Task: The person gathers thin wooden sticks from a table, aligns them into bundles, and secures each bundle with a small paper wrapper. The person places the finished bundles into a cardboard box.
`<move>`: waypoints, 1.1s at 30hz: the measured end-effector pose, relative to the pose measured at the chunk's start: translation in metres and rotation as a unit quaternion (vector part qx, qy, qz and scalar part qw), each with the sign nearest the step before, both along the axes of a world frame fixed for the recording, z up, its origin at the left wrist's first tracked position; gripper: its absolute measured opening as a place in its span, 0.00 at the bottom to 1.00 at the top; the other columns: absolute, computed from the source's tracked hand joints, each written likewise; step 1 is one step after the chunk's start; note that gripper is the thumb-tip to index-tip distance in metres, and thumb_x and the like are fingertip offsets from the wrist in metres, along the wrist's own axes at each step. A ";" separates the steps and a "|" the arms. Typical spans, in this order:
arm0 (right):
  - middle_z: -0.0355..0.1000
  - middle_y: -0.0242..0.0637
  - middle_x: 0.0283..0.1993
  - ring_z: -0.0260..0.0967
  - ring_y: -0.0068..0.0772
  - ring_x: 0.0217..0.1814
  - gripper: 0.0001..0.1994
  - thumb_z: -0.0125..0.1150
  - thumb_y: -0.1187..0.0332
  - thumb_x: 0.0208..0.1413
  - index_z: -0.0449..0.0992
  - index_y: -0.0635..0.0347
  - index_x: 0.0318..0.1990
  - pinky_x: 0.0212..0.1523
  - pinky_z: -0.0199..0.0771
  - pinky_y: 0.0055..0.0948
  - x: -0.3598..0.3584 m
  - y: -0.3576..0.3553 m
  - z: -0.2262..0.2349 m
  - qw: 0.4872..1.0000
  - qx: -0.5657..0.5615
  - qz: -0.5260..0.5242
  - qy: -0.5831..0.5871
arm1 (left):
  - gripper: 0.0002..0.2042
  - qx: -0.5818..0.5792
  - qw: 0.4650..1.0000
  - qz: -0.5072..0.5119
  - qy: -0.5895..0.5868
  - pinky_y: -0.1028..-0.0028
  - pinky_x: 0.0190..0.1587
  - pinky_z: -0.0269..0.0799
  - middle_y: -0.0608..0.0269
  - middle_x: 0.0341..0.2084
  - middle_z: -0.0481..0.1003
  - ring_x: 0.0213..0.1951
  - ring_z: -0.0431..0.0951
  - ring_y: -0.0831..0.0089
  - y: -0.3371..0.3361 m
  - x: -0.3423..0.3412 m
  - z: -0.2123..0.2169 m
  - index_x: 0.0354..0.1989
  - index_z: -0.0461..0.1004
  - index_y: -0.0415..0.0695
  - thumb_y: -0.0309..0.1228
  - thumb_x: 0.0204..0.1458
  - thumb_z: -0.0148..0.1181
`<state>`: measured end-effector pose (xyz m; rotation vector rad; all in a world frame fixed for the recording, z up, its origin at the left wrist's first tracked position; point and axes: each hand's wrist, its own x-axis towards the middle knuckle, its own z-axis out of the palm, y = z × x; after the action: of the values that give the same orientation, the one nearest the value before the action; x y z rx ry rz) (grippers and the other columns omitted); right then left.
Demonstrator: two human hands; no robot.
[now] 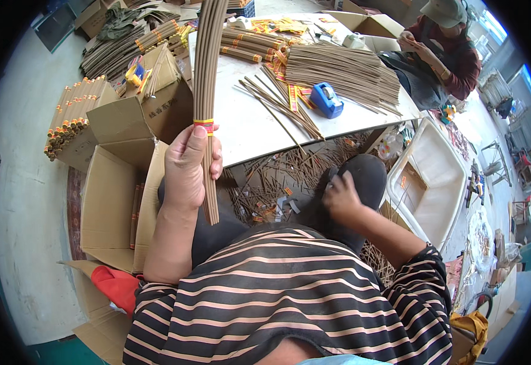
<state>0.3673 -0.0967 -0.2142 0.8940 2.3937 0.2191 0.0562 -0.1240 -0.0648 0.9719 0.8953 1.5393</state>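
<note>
My left hand is closed round a bundle of long brown incense sticks, held upright in front of the table's left part. A red and yellow paper band wraps the bundle at my fingers. Blurred by motion, my right hand is over my right knee; its fingers are too smeared to read. Loose incense sticks lie across the white table, beside a blue tape dispenser. Behind them spreads a large heap of sticks.
An open cardboard box stands at my left, near stacked banded bundles. A white plastic tub is at right. Broken sticks and paper scraps litter the floor. A seated person works at the far right.
</note>
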 end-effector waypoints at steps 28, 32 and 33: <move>0.59 0.46 0.59 0.56 0.54 0.59 0.20 0.56 0.68 0.49 0.66 0.53 0.52 0.61 0.56 0.42 0.115 0.056 0.033 0.901 -0.041 -0.180 0.392 | 0.16 -0.077 0.993 -0.072 -0.047 0.84 0.17 0.60 0.64 0.19 0.66 0.16 0.65 0.81 0.118 0.037 -0.025 0.40 0.68 0.37 0.41 0.57 0.50; 0.65 0.59 0.49 0.62 0.59 0.53 0.22 0.49 0.75 0.49 0.60 0.64 0.55 0.57 0.60 0.44 0.130 0.049 0.009 0.859 -0.032 -0.476 0.187 | 0.16 -0.090 0.989 -0.098 -0.068 0.84 0.17 0.61 0.65 0.18 0.66 0.16 0.65 0.82 0.135 0.053 -0.029 0.40 0.68 0.38 0.41 0.57 0.50; 0.65 0.61 0.48 0.64 0.60 0.52 0.23 0.48 0.76 0.51 0.58 0.67 0.56 0.56 0.61 0.44 0.120 0.044 0.007 0.880 -0.062 -0.464 0.086 | 0.16 -0.097 0.987 -0.108 -0.073 0.84 0.17 0.61 0.65 0.19 0.66 0.16 0.65 0.82 0.139 0.057 -0.029 0.40 0.68 0.38 0.41 0.57 0.50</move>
<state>0.4876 -0.0530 -0.2076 1.9201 1.8176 -0.3951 0.1128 0.0149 -0.0942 0.7792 0.7923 1.2952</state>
